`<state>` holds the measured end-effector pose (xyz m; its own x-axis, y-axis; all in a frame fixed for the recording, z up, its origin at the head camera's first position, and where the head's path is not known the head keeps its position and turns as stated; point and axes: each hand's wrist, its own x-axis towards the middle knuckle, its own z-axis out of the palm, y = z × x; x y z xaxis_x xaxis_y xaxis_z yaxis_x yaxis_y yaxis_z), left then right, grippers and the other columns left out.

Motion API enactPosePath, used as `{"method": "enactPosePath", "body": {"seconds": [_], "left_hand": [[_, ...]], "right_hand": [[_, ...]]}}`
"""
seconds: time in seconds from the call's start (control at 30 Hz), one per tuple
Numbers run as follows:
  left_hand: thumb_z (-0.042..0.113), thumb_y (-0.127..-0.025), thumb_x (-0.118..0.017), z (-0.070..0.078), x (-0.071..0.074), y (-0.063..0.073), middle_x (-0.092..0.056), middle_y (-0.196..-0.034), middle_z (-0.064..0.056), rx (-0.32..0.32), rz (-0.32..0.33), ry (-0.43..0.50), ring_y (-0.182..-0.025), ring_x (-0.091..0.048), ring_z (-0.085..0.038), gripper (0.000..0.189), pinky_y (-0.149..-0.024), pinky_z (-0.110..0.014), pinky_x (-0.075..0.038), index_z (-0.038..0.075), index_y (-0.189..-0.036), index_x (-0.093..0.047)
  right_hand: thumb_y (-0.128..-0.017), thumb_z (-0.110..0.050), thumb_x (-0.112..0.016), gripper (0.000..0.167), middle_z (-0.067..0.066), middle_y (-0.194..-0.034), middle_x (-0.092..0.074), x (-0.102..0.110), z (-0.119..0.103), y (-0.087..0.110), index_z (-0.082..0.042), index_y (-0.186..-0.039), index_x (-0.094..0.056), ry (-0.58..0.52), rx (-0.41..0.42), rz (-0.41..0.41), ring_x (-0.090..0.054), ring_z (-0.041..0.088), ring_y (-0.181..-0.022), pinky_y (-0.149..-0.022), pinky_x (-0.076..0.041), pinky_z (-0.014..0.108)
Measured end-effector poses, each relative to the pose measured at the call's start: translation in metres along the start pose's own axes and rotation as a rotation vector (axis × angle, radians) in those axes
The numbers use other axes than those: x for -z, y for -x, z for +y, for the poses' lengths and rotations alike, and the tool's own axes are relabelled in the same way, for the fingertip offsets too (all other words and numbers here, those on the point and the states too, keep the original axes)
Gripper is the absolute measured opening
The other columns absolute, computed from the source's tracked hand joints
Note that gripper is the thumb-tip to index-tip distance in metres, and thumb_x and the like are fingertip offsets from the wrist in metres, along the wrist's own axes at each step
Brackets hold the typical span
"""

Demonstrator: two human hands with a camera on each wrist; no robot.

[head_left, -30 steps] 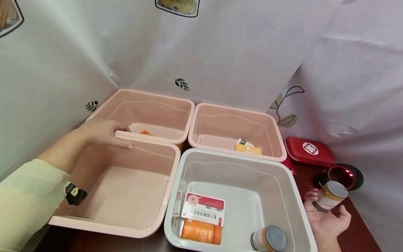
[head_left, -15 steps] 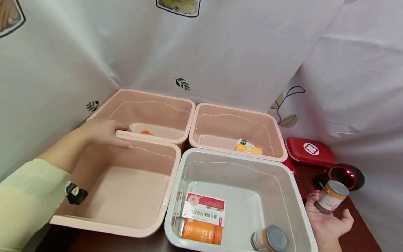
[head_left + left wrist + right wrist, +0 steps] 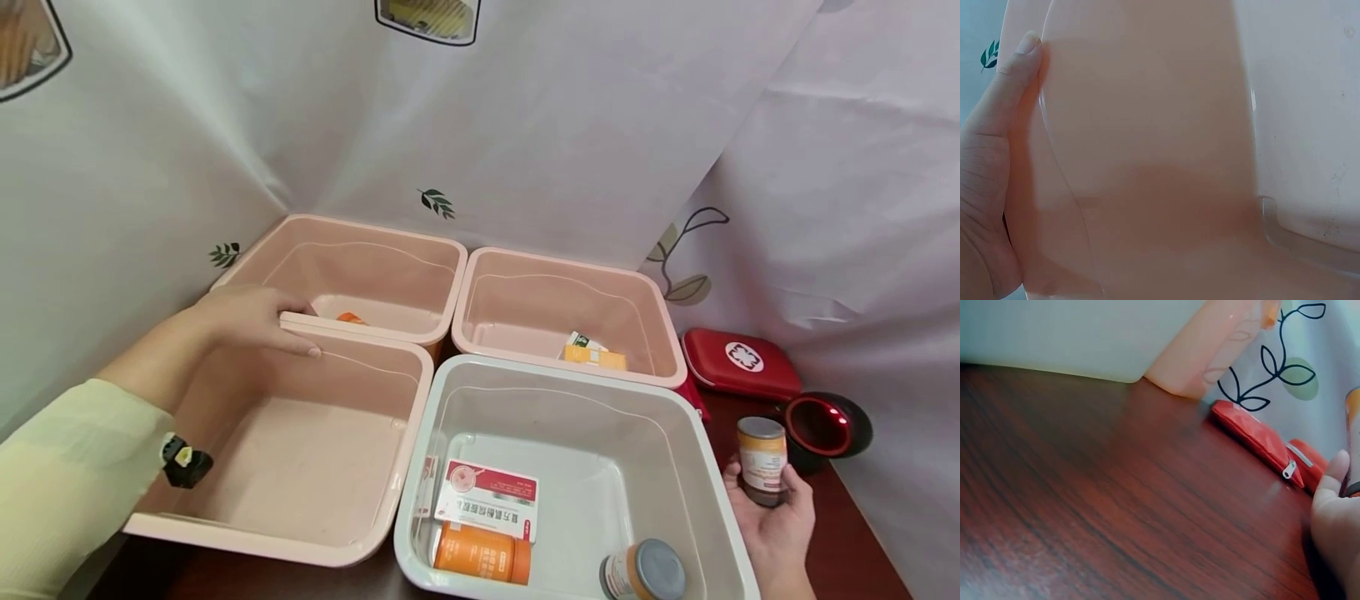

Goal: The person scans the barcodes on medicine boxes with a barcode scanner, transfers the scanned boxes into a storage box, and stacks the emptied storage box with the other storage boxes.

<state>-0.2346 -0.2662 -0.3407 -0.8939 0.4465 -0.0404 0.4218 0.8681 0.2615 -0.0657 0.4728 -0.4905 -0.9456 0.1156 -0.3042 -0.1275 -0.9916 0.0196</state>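
Observation:
At the right in the head view, my right hand point(image 3: 776, 533) holds a small jar point(image 3: 763, 467) with a grey lid and an orange-and-white label, roughly upright. Its thumb and fingers lie along the jar's sides; in the right wrist view the thumb point(image 3: 1334, 478) shows beside the jar at the frame's edge. My left hand point(image 3: 251, 318) grips the back rim of the front-left pink bin point(image 3: 262, 546). The left wrist view has the thumb point(image 3: 1019, 65) along the inner wall, the other fingers hidden. A similar jar point(image 3: 654, 569) stands tilted in the grey bin point(image 3: 570, 375).
An orange bottle point(image 3: 480, 552) and a red-and-white box point(image 3: 491, 500) lie in the grey bin too. Two more pink bins stand behind; the right one contains a yellow box point(image 3: 596, 358). A red first-aid case point(image 3: 738, 362) and a dark round object point(image 3: 825, 425) sit at the right.
The jar in my right hand has turned from tilted to nearly upright and moved slightly left. The thumb has come in against it. My left hand stays on the bin's rim.

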Motion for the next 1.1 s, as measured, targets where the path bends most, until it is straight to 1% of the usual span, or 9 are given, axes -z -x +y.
{"method": "enactPosePath", "body": {"seconds": [0.13, 0.2, 0.3, 0.4, 0.5, 0.63, 0.8, 0.9, 1.1], "left_hand": [[0.064, -0.081, -0.085, 0.001, 0.000, -0.002, -0.074, -0.107, 0.004, 0.007, -0.006, 0.005, -0.095, -0.066, -0.017, 0.066, -0.088, -0.050, -0.051, 0.016, -0.126, -0.077], [0.064, -0.081, -0.085, 0.002, 0.000, -0.002, -0.075, -0.109, 0.003, 0.008, -0.007, 0.003, -0.096, -0.067, -0.018, 0.068, -0.089, -0.052, -0.051, 0.015, -0.127, -0.076], [0.064, -0.081, -0.085, 0.004, 0.001, -0.003, -0.075, -0.110, 0.002, 0.010, -0.008, -0.003, -0.097, -0.067, -0.019, 0.068, -0.089, -0.053, -0.051, 0.015, -0.127, -0.076], [0.064, -0.081, -0.085, 0.005, 0.001, -0.003, -0.075, -0.109, 0.002, 0.004, -0.008, -0.001, -0.097, -0.067, -0.019, 0.067, -0.089, -0.052, -0.051, 0.015, -0.126, -0.077], [0.063, -0.082, -0.085, 0.004, 0.001, -0.003, -0.075, -0.108, 0.004, -0.005, -0.004, 0.003, -0.096, -0.067, -0.018, 0.065, -0.089, -0.050, -0.051, 0.015, -0.125, -0.077], [0.061, -0.082, -0.086, 0.003, 0.000, -0.003, -0.075, -0.109, 0.003, -0.011, -0.001, 0.009, -0.096, -0.066, -0.017, 0.064, -0.089, -0.050, -0.051, 0.014, -0.124, -0.077], [0.062, -0.082, -0.085, 0.001, -0.001, -0.001, -0.075, -0.109, 0.003, 0.000, -0.009, 0.015, -0.096, -0.066, -0.017, 0.065, -0.088, -0.049, -0.051, 0.014, -0.125, -0.077], [0.062, -0.082, -0.086, 0.001, -0.001, -0.001, -0.074, -0.106, 0.005, 0.000, -0.007, 0.020, -0.094, -0.066, -0.016, 0.064, -0.087, -0.048, -0.051, 0.015, -0.125, -0.077], [0.059, -0.082, -0.086, 0.001, 0.000, -0.001, -0.074, -0.106, 0.005, -0.017, -0.005, 0.035, -0.095, -0.066, -0.016, 0.062, -0.088, -0.048, -0.051, 0.014, -0.123, -0.077]], "right_hand": [[-0.103, -0.008, -0.057, 0.029, 0.007, -0.126, -0.060, 0.001, 0.000, 0.000, -0.019, -0.129, -0.058, 0.029, 0.039, -0.053, -0.058, 0.028, -0.118, -0.104, -0.051, 0.043], [-0.106, 0.000, -0.053, 0.032, 0.008, -0.126, -0.060, 0.001, 0.003, 0.000, -0.018, -0.132, -0.057, 0.137, 0.104, -0.086, -0.063, 0.027, -0.116, -0.104, -0.053, 0.042], [-0.100, 0.014, -0.060, 0.043, 0.008, -0.123, -0.058, -0.001, 0.014, -0.003, -0.018, -0.128, -0.054, 0.404, 0.325, -0.036, -0.072, 0.023, -0.102, -0.094, -0.059, 0.037], [-0.091, 0.023, -0.068, 0.054, 0.004, -0.119, -0.057, -0.002, 0.026, -0.009, -0.017, -0.123, -0.051, 0.756, 0.612, 0.099, -0.072, 0.013, -0.093, -0.081, -0.061, 0.026], [-0.086, 0.024, -0.071, 0.055, 0.003, -0.117, -0.058, 0.000, 0.032, -0.014, -0.015, -0.121, -0.054, 0.931, 0.760, 0.163, -0.067, 0.007, -0.094, -0.074, -0.058, 0.018], [-0.085, 0.026, -0.071, 0.060, 0.003, -0.119, -0.056, 0.001, 0.033, -0.014, -0.018, -0.122, -0.053, 0.966, 0.761, 0.175, -0.063, 0.010, -0.099, -0.072, -0.058, 0.018], [-0.083, 0.028, -0.071, 0.063, 0.003, -0.119, -0.051, 0.000, 0.035, -0.012, -0.020, -0.120, -0.054, 1.113, 0.770, 0.207, -0.056, 0.013, -0.102, -0.070, -0.055, 0.015], [-0.081, 0.030, -0.070, 0.064, 0.003, -0.120, -0.051, -0.002, 0.035, -0.011, -0.019, -0.121, -0.055, 1.118, 0.775, 0.190, -0.055, 0.015, -0.104, -0.070, -0.055, 0.015], [-0.084, 0.034, -0.063, 0.068, 0.003, -0.132, -0.051, -0.006, 0.029, -0.006, -0.017, -0.128, -0.055, 0.764, 0.658, 0.133, -0.068, 0.016, -0.102, -0.074, -0.062, 0.028]]}}
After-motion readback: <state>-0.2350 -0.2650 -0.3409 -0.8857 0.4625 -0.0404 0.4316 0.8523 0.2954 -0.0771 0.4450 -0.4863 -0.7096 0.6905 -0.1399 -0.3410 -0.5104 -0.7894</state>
